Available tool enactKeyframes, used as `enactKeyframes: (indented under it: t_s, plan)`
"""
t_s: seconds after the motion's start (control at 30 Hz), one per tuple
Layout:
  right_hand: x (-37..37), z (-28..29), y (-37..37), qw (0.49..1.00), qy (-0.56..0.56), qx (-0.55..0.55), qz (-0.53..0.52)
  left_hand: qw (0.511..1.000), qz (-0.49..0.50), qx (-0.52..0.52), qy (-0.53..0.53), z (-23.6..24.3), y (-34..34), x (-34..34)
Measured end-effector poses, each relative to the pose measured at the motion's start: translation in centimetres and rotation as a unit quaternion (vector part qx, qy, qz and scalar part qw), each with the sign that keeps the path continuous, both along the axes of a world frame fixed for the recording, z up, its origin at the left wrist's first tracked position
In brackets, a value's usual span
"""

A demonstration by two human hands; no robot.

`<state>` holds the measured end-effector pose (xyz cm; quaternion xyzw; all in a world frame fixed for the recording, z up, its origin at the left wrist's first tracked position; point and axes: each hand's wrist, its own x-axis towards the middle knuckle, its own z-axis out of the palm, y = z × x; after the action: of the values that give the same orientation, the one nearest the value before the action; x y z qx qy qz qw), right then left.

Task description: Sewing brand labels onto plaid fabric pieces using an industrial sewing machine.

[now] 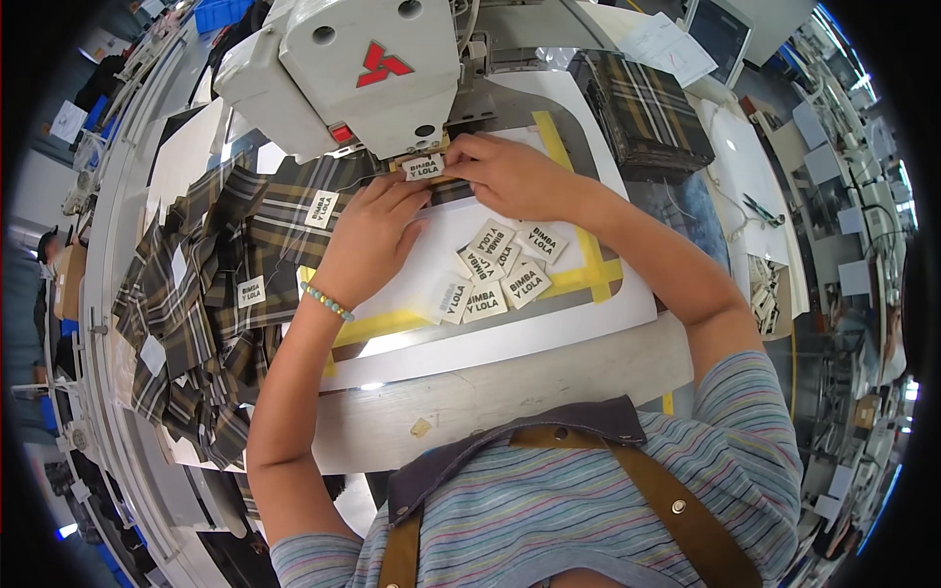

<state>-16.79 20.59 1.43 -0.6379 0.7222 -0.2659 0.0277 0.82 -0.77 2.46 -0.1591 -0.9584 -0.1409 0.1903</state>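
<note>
Both your hands meet under the head of the pale grey sewing machine [343,69]. Your left hand [368,245] lies flat, fingers narrow, pressing the plaid fabric piece [284,211]. Your right hand [510,176] pinches the white woven label [423,167] between fingertips, right at the needle area, on top of the plaid.

Progress, judged from the layout: the heap of plaid pieces [186,323] at your left already carries white labels, so those look done. A loose pile of labels [500,269] waits on the white surface [549,333], and a folded plaid stack [652,108] sits beyond the machine, seemingly unlabelled. Plenty left.

Materials: plaid is soft, limp, dark green-brown with cream lines. Labels are small, stiff-looking rectangles, printed. Yellow tape strips [578,211] mark the smooth surface.
</note>
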Motion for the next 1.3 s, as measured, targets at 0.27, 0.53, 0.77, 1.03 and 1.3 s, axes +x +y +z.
enactKeyframes:
  t_s: [0.27, 0.53, 0.77, 1.03, 1.3]
  plan:
    - [-0.4, 0.9, 3.6, 0.998, -0.019, -0.05, -0.024, 0.999, 0.024, 0.001, -0.04, -1.3, -1.3, -0.9]
    - [-2.4, 0.0, 4.8, 0.991, -0.042, -0.054, -0.112, 0.997, 0.009, -0.015, -0.07, -1.5, -2.3, -1.8]
    - [-2.4, 0.1, 4.8, 0.991, -0.003, -0.085, -0.103, 0.997, 0.0, -0.007, -0.082, -1.2, -2.5, -1.9]
    - [-2.8, 0.0, 4.7, 0.99, 0.006, -0.08, -0.116, 0.996, -0.002, -0.01, -0.088, -0.9, -2.6, -2.0]
    - [-3.3, -0.3, 4.9, 0.989, 0.015, -0.096, -0.112, 0.996, 0.008, -0.022, -0.089, -1.1, -2.7, -2.3]
